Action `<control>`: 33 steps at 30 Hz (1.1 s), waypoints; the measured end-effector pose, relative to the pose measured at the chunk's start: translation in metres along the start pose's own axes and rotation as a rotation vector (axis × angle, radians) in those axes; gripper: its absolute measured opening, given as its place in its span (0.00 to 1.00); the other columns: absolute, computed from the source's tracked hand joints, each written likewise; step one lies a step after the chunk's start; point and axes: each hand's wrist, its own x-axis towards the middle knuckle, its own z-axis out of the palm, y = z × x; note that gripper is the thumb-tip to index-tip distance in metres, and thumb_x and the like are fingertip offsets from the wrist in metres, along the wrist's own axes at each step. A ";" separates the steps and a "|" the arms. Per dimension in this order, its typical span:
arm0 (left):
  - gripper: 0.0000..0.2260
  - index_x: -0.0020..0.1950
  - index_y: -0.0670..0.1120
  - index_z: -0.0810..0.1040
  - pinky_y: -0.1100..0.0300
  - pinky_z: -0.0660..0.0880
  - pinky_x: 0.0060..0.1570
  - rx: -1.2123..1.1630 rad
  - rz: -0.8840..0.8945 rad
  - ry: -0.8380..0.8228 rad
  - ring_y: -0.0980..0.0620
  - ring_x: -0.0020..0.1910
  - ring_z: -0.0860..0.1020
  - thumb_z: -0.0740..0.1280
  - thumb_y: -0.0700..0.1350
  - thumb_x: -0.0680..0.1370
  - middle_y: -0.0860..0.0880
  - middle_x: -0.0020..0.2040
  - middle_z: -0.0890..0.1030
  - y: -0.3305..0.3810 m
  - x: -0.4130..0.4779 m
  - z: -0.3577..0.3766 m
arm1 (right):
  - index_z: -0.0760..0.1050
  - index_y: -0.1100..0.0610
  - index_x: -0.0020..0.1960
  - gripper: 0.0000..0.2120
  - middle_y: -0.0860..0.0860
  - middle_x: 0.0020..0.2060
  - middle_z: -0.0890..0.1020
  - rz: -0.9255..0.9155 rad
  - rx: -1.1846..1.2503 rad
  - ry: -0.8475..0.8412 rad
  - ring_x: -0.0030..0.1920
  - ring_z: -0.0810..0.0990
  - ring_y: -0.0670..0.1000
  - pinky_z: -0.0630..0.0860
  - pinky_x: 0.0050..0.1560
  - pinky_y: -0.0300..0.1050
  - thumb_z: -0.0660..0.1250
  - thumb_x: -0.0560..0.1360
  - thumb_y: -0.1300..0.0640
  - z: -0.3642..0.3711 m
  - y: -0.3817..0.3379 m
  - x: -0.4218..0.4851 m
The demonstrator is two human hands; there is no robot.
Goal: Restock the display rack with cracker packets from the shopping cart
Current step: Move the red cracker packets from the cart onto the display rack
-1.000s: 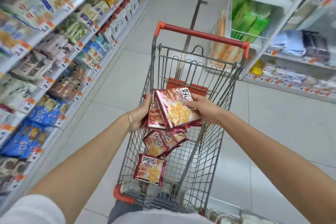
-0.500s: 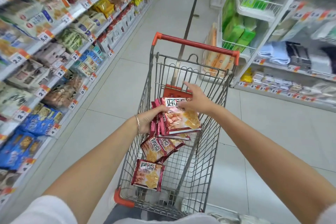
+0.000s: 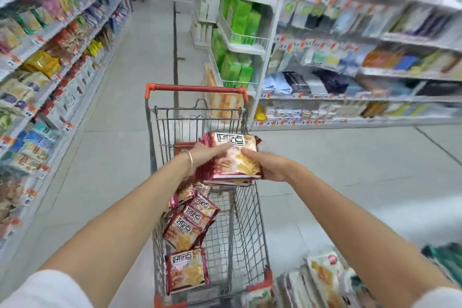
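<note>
A stack of red cracker packets (image 3: 233, 157) sits between my two hands, level with the top rim of the wire shopping cart (image 3: 240, 210). My left hand (image 3: 207, 154) holds the stack from its left side, fingers reaching over the top packet. My right hand (image 3: 268, 165) grips the stack's right edge, thumb on top. Several more red cracker packets (image 3: 186, 232) lie loose in the cart's basket, one flat packet (image 3: 186, 270) nearest me. The cart's red handle (image 3: 197, 88) is at the far end.
Snack shelves (image 3: 42, 65) run along the left of the aisle. On the right stands a shelf unit (image 3: 350, 77) with green packs and folded cloths. A low display of packets (image 3: 322, 280) is at the bottom right, beside the cart. Tiled floor stretches ahead.
The view has lifted and swung right. Both hands have raised the stack of packets to the cart's rim and shifted it right; my right hand now grips its right edge.
</note>
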 end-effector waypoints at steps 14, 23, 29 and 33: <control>0.34 0.57 0.46 0.81 0.47 0.79 0.58 0.294 0.413 -0.432 0.45 0.50 0.84 0.83 0.62 0.59 0.42 0.56 0.85 0.080 -0.186 0.150 | 0.77 0.62 0.61 0.23 0.56 0.57 0.84 -0.158 0.225 0.611 0.59 0.83 0.56 0.76 0.66 0.54 0.69 0.77 0.44 0.011 0.052 -0.305; 0.55 0.61 0.44 0.79 0.45 0.83 0.50 0.493 0.683 -0.777 0.43 0.51 0.85 0.80 0.72 0.41 0.42 0.52 0.86 0.122 -0.346 0.337 | 0.79 0.55 0.61 0.41 0.48 0.54 0.85 -0.126 0.192 1.165 0.58 0.83 0.50 0.74 0.67 0.54 0.70 0.63 0.24 0.007 0.117 -0.566; 0.55 0.63 0.42 0.78 0.45 0.79 0.59 0.575 0.834 -0.913 0.42 0.57 0.82 0.77 0.77 0.47 0.41 0.59 0.83 0.118 -0.437 0.481 | 0.78 0.60 0.61 0.32 0.52 0.51 0.86 -0.162 0.325 1.476 0.52 0.85 0.52 0.80 0.59 0.52 0.71 0.71 0.34 0.014 0.177 -0.709; 0.18 0.48 0.49 0.80 0.63 0.76 0.37 0.546 0.914 -1.087 0.53 0.41 0.81 0.77 0.60 0.69 0.49 0.46 0.84 0.102 -0.524 0.555 | 0.78 0.58 0.61 0.47 0.51 0.51 0.86 -0.156 0.370 1.660 0.53 0.85 0.54 0.79 0.61 0.54 0.75 0.55 0.25 -0.009 0.231 -0.791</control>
